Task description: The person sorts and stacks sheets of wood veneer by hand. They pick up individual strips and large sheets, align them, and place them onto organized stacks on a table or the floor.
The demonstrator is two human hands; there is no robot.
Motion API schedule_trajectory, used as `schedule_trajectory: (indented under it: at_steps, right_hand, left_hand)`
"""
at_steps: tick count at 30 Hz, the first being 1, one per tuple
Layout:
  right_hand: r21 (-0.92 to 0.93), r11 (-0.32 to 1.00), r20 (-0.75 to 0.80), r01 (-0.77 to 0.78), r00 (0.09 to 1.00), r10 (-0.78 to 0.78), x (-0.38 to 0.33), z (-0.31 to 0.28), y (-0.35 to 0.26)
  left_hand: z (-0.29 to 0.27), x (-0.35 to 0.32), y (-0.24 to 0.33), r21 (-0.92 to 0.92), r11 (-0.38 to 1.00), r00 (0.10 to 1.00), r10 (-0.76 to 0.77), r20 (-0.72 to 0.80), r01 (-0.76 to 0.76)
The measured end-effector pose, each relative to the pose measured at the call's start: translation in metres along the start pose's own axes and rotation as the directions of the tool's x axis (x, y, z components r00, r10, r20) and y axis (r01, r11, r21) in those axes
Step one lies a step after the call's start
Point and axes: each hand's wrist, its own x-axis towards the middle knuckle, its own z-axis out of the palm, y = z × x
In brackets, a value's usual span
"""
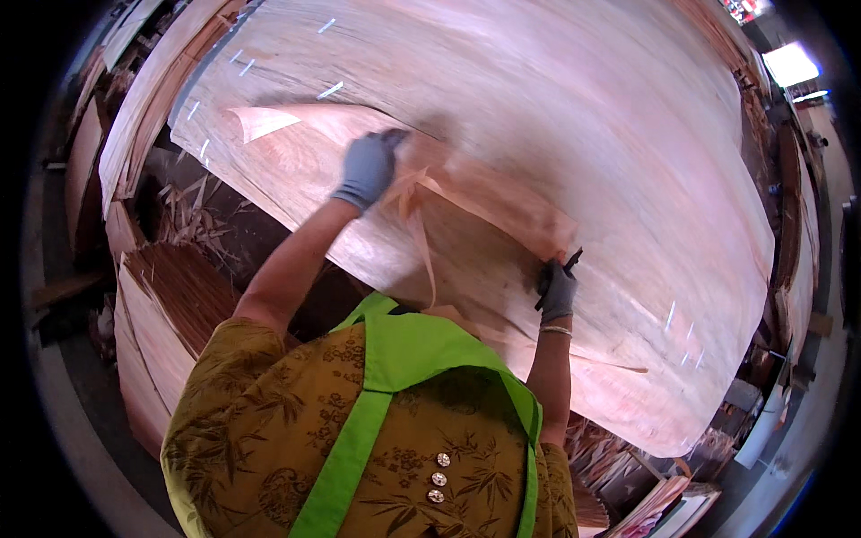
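Note:
A large pale wood veneer sheet point(628, 170) lies spread before me. Over it is a loose, long piece of wood veneer point(502, 203), raised and curled along its length. My left hand point(366, 170), in a grey glove with dark fingers, is closed at the middle of this piece; its fingertips are slightly blurred. A narrow veneer strip point(421, 242) dangles beside that hand. Closer to me on the right, my right hand point(558, 289), gloved alike, is closed on the piece's right end. Something slim and dark sticks out at its fingers; I cannot tell what it is.
Short pale tape pieces point(331, 90) dot the sheet near its edges. A stack of veneer point(184, 291) stands at the left, with shredded scraps point(193, 215) behind it. More veneer offcuts point(659, 507) lie at the lower right.

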Motion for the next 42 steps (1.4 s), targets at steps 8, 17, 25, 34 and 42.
schedule_trajectory:
  at_steps: [8,17,25,34,42]
  right_hand:
    - [-0.276,0.899,-0.282,0.341,0.865,-0.415,0.018,-0.012,0.015]
    - [-0.73,0.003,0.665,0.683,0.713,-0.222,-0.006,0.164,-0.089]
    - [-0.558,-0.216,0.829,0.801,0.55,-0.1,0.048,0.278,-0.098]
    - [-0.718,-0.218,0.687,0.661,0.723,-0.071,0.073,0.16,-0.091]
    - [-0.928,0.031,0.356,0.371,0.909,-0.218,0.01,0.031,-0.065]
  left_hand:
    - [0.101,-0.012,0.024,0.003,0.996,0.995,0.084,0.06,-0.084]
    - [0.103,-0.006,0.015,-0.001,1.0,0.997,0.005,-0.075,-0.005]
    - [0.1,-0.003,0.016,-0.198,0.979,0.99,-0.08,-0.116,0.056]
    - [0.094,-0.004,0.02,-0.114,0.993,0.993,-0.015,-0.114,0.002]
    - [0.099,-0.004,0.015,-0.047,0.998,0.992,0.028,-0.125,-0.034]
